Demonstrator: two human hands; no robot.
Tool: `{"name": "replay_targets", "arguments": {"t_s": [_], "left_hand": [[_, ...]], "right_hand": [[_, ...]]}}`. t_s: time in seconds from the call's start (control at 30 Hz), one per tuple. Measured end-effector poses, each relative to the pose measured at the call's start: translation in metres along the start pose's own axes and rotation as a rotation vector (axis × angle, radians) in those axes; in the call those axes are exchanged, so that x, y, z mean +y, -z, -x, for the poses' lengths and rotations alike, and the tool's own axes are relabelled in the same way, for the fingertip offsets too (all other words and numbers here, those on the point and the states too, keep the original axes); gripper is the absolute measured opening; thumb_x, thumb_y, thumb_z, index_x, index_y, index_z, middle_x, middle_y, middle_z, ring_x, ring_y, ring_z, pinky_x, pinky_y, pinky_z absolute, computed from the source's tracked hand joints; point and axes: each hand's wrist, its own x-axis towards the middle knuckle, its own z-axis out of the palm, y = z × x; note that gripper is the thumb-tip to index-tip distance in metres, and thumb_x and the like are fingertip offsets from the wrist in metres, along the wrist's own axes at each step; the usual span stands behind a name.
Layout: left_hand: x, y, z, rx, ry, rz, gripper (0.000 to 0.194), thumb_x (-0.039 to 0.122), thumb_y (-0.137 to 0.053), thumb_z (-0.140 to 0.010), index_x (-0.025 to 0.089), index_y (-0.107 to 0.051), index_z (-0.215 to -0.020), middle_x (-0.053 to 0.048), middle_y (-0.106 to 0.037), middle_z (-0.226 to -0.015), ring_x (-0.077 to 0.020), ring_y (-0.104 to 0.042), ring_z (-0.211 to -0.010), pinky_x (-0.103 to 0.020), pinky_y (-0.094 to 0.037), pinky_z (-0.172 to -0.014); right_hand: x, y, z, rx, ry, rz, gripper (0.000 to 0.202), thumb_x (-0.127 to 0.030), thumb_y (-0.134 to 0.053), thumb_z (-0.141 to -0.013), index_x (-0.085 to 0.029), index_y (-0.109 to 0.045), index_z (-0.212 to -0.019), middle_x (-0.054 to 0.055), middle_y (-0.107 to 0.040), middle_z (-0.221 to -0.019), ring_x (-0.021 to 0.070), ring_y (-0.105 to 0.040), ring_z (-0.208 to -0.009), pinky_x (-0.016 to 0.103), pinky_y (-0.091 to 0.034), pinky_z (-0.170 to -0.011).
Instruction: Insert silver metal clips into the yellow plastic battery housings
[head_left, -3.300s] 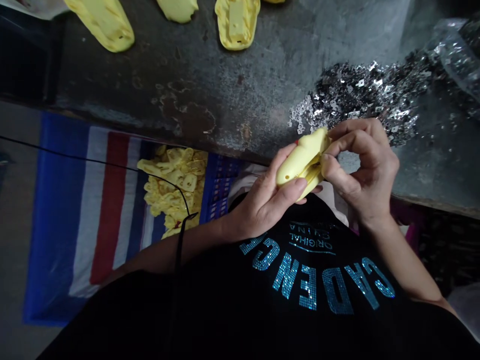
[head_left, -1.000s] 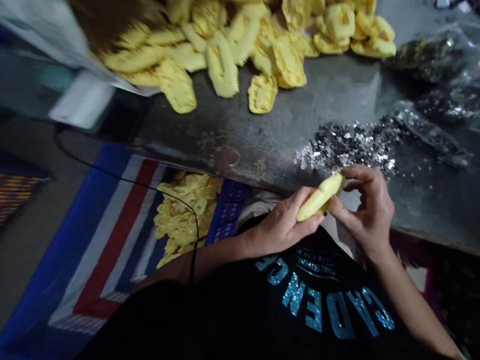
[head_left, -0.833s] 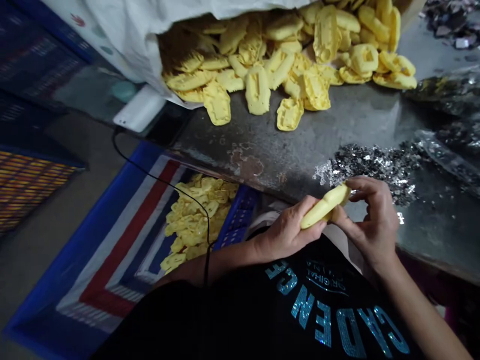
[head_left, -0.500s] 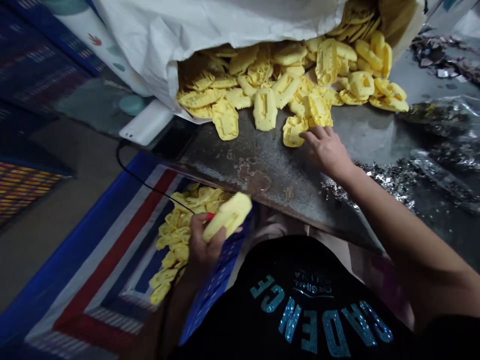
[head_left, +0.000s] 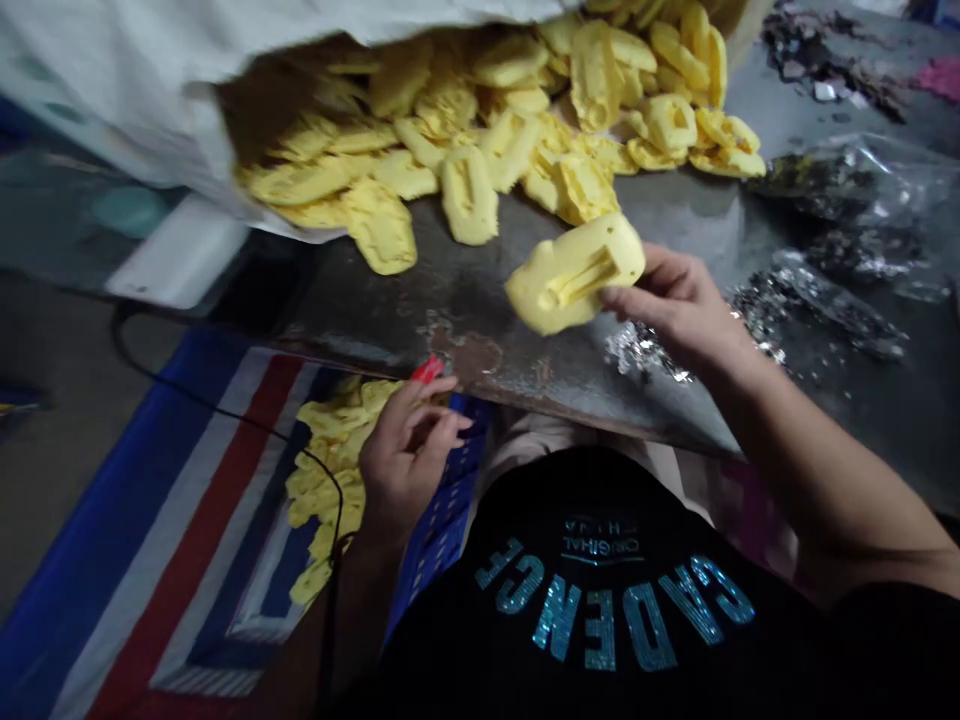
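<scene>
My right hand (head_left: 686,305) pinches a yellow molded plastic shell (head_left: 581,275) by its right end, above the table. The shell is tilted, and its long slotted recess faces me. Lower left, my left hand (head_left: 409,450) has its fingers apart with nothing between them. A red covering (head_left: 428,370) sits on one of its fingertips. Below and beside the left hand, many similar yellow shells (head_left: 326,470) lie heaped in a blue crate (head_left: 442,515). Further yellow shells (head_left: 469,195) spill from a white sack (head_left: 180,60) onto the metal tabletop (head_left: 450,345).
Small shiny metal clips (head_left: 649,350) lie piled on the right, beside clear plastic bags (head_left: 862,190) of metal parts. A white power bank (head_left: 180,255) rests at the table's left edge, with a black cable (head_left: 225,405) hanging down. Striped cloth (head_left: 187,530) covers the lower left.
The yellow shell that was in my left hand is gone from it, and its fingers have spread. My right hand has lifted a shell off the tabletop. The view has shifted right.
</scene>
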Motion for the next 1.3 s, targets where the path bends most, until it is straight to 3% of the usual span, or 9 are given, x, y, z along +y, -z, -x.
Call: {"name": "replay_targets", "arguments": {"t_s": [0.07,0.2,0.33,0.4,0.47,0.57,0.7,0.93,1.3], "left_hand": [[0.029,-0.039,-0.005,-0.175,0.008,0.379,0.061,0.053,-0.08,-0.097,0.026,-0.065,-0.15,-0.013,-0.075,-0.149,-0.0215,-0.08,-0.088,-0.028,-0.066,-0.058],[0.068,-0.096,0.0,-0.346,0.213,0.672,0.026,0.035,-0.088,-0.092,0.024,-0.07,-0.107,-0.001,-0.082,-0.099,-0.0195,-0.078,-0.077,-0.023,-0.062,-0.054],[0.085,-0.119,0.002,-0.442,0.305,0.726,0.026,0.03,-0.089,-0.086,0.025,-0.068,-0.101,0.002,-0.083,-0.099,-0.0177,-0.076,-0.072,-0.023,-0.06,-0.05],[0.092,-0.127,0.0,-0.46,0.338,0.734,0.027,0.028,-0.088,-0.083,0.024,-0.066,-0.098,0.002,-0.083,-0.102,-0.0182,-0.076,-0.075,-0.025,-0.062,-0.054],[0.098,-0.136,-0.002,-0.465,0.371,0.735,0.026,0.026,-0.086,-0.083,0.023,-0.063,-0.095,0.001,-0.082,-0.099,-0.0183,-0.076,-0.076,-0.027,-0.064,-0.056],[0.105,-0.147,-0.003,-0.481,0.434,0.713,0.025,0.025,-0.083,-0.086,0.022,-0.059,-0.093,0.002,-0.079,-0.089,-0.0176,-0.076,-0.073,-0.025,-0.063,-0.056],[0.105,-0.152,-0.002,-0.466,0.459,0.697,0.027,0.026,-0.083,-0.083,0.021,-0.058,-0.093,0.002,-0.078,-0.086,-0.0158,-0.075,-0.069,-0.022,-0.059,-0.05],[0.099,-0.149,0.001,-0.517,0.452,0.658,0.025,0.027,-0.08,-0.088,0.022,-0.059,-0.099,-0.001,-0.082,-0.093,-0.0188,-0.078,-0.067,-0.024,-0.058,-0.04],[0.103,-0.156,0.003,-0.584,0.448,0.689,0.036,0.037,-0.089,-0.085,0.021,-0.057,-0.093,0.003,-0.078,-0.078,-0.0162,-0.071,-0.05,-0.024,-0.06,-0.038]], "right_hand": [[-0.006,-0.016,0.049,-0.023,-0.165,-0.273,0.044,-0.062,-0.099,-0.081,-0.027,-0.083,-0.101,-0.001,-0.083,-0.091,0.0212,-0.078,-0.089,0.041,-0.071,-0.091],[-0.001,-0.023,0.128,-0.015,-0.338,-0.468,0.047,-0.064,-0.099,-0.082,-0.026,-0.085,-0.106,0.0,-0.084,-0.091,0.0201,-0.079,-0.085,0.036,-0.07,-0.086],[0.007,0.032,0.201,0.286,-0.22,0.042,0.044,-0.051,-0.095,-0.092,-0.029,-0.083,-0.129,0.003,-0.088,-0.113,0.0212,-0.079,-0.094,0.04,-0.068,-0.089],[0.012,0.068,0.23,0.55,-0.143,0.473,0.018,-0.04,-0.086,-0.1,-0.029,-0.086,-0.114,0.004,-0.086,-0.108,0.0234,-0.078,-0.098,0.043,-0.064,-0.093],[0.02,0.097,0.246,0.626,-0.168,0.749,0.007,-0.034,-0.08,-0.103,-0.029,-0.085,-0.104,0.004,-0.082,-0.1,0.0255,-0.076,-0.094,0.045,-0.06,-0.09],[0.036,0.114,0.248,0.55,-0.222,0.979,0.008,-0.036,-0.081,-0.102,-0.029,-0.084,-0.104,0.006,-0.081,-0.101,0.0301,-0.074,-0.099,0.049,-0.054,-0.094],[0.049,0.105,0.231,0.5,-0.222,1.1,0.015,-0.041,-0.08,-0.102,-0.027,-0.081,-0.097,0.007,-0.078,-0.099,0.0335,-0.071,-0.104,0.051,-0.05,-0.097],[0.041,0.096,0.231,0.367,-0.065,0.977,0.014,-0.033,-0.073,-0.109,-0.03,-0.085,-0.105,0.004,-0.081,-0.097,0.0285,-0.073,-0.099,0.047,-0.05,-0.09],[0.039,0.091,0.231,0.44,-0.048,0.915,0.007,-0.03,-0.078,-0.106,-0.029,-0.085,-0.103,0.003,-0.083,-0.099,0.0276,-0.076,-0.097,0.046,-0.052,-0.092]]}}
